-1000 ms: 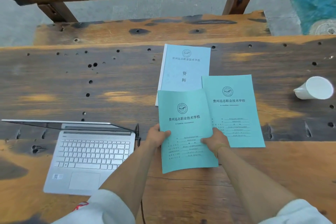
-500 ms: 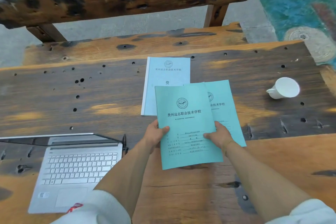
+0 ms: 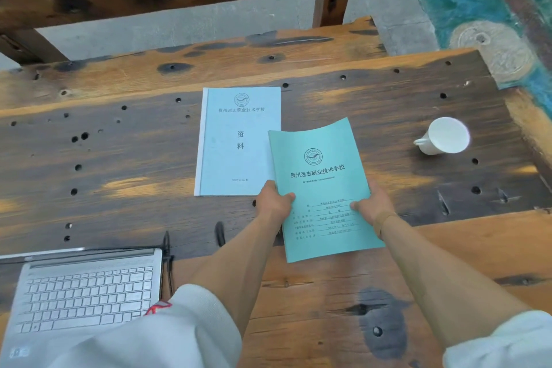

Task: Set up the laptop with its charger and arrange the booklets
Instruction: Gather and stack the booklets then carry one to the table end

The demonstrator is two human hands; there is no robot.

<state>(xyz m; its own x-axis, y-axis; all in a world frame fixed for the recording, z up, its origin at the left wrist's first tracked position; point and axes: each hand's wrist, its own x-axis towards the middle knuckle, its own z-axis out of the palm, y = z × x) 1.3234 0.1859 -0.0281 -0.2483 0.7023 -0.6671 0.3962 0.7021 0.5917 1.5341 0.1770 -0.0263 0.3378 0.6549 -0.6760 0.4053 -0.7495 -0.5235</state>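
Note:
Both hands hold a green booklet (image 3: pixel 322 164) by its lower edges: my left hand (image 3: pixel 273 202) on its left side, my right hand (image 3: pixel 375 206) on its right, thumbs on the cover. Its far right corner curls upward. It overlaps the near right corner of a light blue booklet (image 3: pixel 236 143) lying flat on the wooden table (image 3: pixel 119 158). The second green booklet is hidden from view. An open silver laptop (image 3: pixel 83 287) sits at the near left, with a black charger cable (image 3: pixel 167 251) at its right side.
A white cup (image 3: pixel 445 136) lies on its side at the right of the table. A wooden bench (image 3: pixel 209 69) runs along the far edge. The table's right edge is close beyond the cup. White sleeves cover the near corners of the view.
My hands have carried the green booklet to the right and away from me, over the spot where the second green booklet lay; that one no longer shows.

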